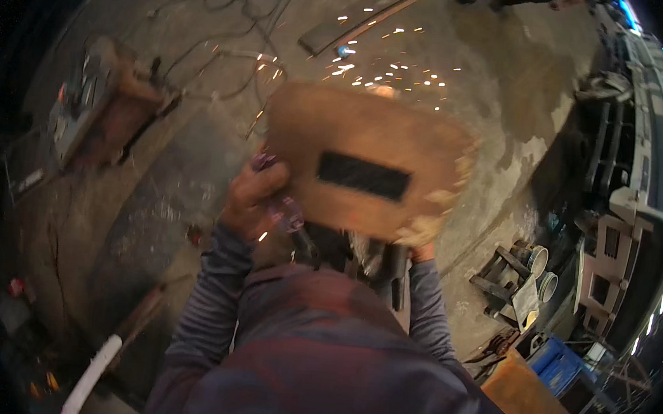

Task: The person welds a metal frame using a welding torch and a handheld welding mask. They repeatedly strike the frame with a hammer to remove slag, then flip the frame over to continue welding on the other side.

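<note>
A brown hand-held welding shield [368, 136] with a dark rectangular window [363, 176] fills the middle of the view, its edges frayed at the right. Closed at the shield's left edge is my left hand [253, 193], gripping it; something purplish shows by its fingers. My right hand [423, 252] reaches under the lower right of the shield. Only a bit of it near the cuff shows, so its fingers and anything in them are hidden. Bright sparks [383, 90] fly past the far edge of the shield, with their source covered by it.
Cables [242, 1] lie looped on the floor at far left, near a long metal bar [373, 23]. A rusty metal box-like piece [116, 120] stands left. Right are a small stool [501, 283], buckets [536, 260], a blue crate [559, 363] and a rusty sheet [530, 405].
</note>
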Tool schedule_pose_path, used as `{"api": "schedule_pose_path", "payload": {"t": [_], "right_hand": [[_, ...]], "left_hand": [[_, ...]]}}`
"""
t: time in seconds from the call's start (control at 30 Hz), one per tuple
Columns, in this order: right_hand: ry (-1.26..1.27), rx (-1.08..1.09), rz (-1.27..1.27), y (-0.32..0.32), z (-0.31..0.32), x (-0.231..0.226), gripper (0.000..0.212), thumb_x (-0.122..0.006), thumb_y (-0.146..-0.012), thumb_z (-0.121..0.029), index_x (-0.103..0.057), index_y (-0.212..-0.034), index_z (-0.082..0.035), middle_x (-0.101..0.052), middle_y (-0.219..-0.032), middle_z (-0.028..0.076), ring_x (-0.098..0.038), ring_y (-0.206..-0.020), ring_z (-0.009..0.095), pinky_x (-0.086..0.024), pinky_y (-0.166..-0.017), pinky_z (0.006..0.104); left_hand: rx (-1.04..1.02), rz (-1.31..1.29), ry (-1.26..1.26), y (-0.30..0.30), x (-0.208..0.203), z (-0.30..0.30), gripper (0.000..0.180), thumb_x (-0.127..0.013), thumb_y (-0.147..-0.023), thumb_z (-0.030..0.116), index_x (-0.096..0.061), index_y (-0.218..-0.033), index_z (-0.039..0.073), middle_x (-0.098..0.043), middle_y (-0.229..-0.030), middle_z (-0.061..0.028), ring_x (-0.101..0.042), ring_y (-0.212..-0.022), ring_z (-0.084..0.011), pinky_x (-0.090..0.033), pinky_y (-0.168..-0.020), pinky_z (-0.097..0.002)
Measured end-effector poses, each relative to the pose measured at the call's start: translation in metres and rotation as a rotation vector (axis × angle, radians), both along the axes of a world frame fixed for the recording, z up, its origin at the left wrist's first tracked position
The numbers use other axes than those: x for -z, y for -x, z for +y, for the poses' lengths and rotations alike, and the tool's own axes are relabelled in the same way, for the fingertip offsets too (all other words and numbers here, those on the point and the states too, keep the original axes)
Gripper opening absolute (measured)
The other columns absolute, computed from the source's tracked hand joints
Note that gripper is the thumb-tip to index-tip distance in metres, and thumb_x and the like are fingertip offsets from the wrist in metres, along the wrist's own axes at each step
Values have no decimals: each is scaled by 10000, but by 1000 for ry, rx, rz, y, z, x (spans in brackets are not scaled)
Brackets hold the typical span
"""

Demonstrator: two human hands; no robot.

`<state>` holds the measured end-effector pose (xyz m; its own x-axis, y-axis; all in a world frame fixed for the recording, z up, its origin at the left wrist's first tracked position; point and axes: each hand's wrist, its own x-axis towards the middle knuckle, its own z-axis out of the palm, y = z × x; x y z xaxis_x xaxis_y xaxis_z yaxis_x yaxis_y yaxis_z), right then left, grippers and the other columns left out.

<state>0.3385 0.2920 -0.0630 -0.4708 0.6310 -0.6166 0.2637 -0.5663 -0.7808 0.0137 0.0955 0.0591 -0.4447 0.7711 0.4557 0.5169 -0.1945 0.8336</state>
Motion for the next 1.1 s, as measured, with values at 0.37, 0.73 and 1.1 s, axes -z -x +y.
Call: {"api": "schedule_pose_path", "payload": {"t": [0.37,0.73,1.1], "right_hand": [[-13,-194,130,216,-23,-136,451,-590,-888,-256,-485,-1264,-29,-614,-1065,83,-577,-934,159,-475,-796,328],[-144,-418,95,310,-85,-120,589,-692,-823,-329,-459,-1224,34,-588,-817,74,-579,-779,142,-463,-630,298],[-780,-562,321,204,-63,-137,406,-617,-847,-190,-516,-1198,-12,-617,-977,118,-583,-923,190,-463,-814,332]], "left_hand": [[319,-1418,205,14,25,-40,569,-628,-854,292,-432,-1298,-5,-570,-1213,-115,-575,-1087,-256,-470,-919,-382],[384,-1458,96,33,27,-74,626,-657,-836,259,-381,-1331,-7,-555,-1241,-123,-566,-1111,-280,-462,-949,-412],[327,-1556,16,27,41,-93,579,-650,-840,215,-402,-1316,-2,-547,-1250,-141,-559,-1124,-314,-466,-949,-449]]}}
